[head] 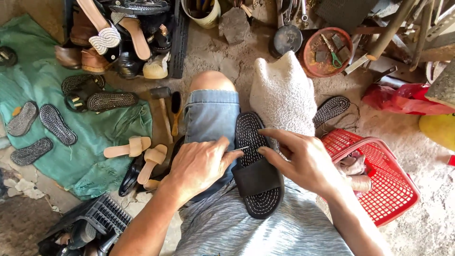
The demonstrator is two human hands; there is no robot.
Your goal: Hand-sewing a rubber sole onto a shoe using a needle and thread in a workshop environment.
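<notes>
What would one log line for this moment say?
left hand: pinching needle at sandal | right hand: fingers steadying black sandal on lap | white cloth on knee | red basket at right

Matt black rubbery sandal [258, 180] w/ stitched sole, rough white cloth [283, 90], glossy red plastic basket [395, 189].

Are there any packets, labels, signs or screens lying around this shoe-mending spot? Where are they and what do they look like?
No labels, signs or screens show.
Red bag: crumpled plastic, upper right on the ground.
Red basket: plastic mesh with a handle, by the right hand.
Round tin: rusty red, top centre-right, holding small tools.
Pale bucket: top centre, partly cut off.
The left hand works at a black sandal.
</notes>
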